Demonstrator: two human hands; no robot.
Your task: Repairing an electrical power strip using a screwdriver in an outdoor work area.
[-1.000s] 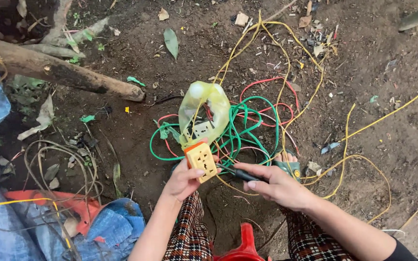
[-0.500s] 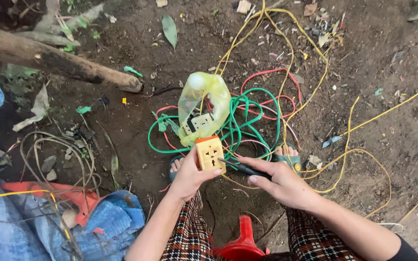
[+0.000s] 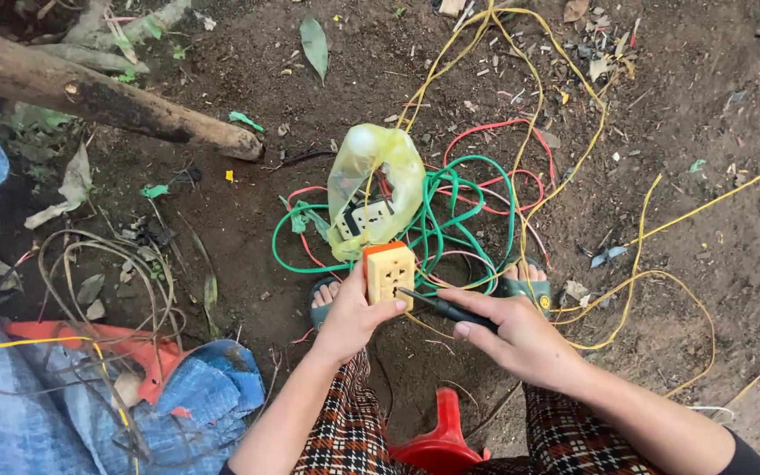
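Observation:
My left hand [image 3: 351, 318] grips a yellow multi-socket box [image 3: 389, 273] with an orange top edge, held upright above the ground. My right hand [image 3: 521, 339] holds a dark screwdriver [image 3: 446, 308] whose tip touches the lower right of the box face. Just beyond the box lies a yellow-green plastic bag [image 3: 376, 176] with a white socket strip [image 3: 364, 215] inside. Green wire [image 3: 459, 189], red wire [image 3: 494, 132] and yellow wire [image 3: 573, 167] are tangled on the dirt around it.
A thick log [image 3: 107, 101] lies at the upper left. Blue tarp [image 3: 10, 413] and an orange object [image 3: 134, 347] with grey cables sit at the lower left. My sandalled feet [image 3: 525, 281] rest on the wires. A red plastic stool [image 3: 442, 444] is under me.
The view has shifted slightly downward. The socket box rose a little in my left hand, and the screwdriver tip moved up against its face.

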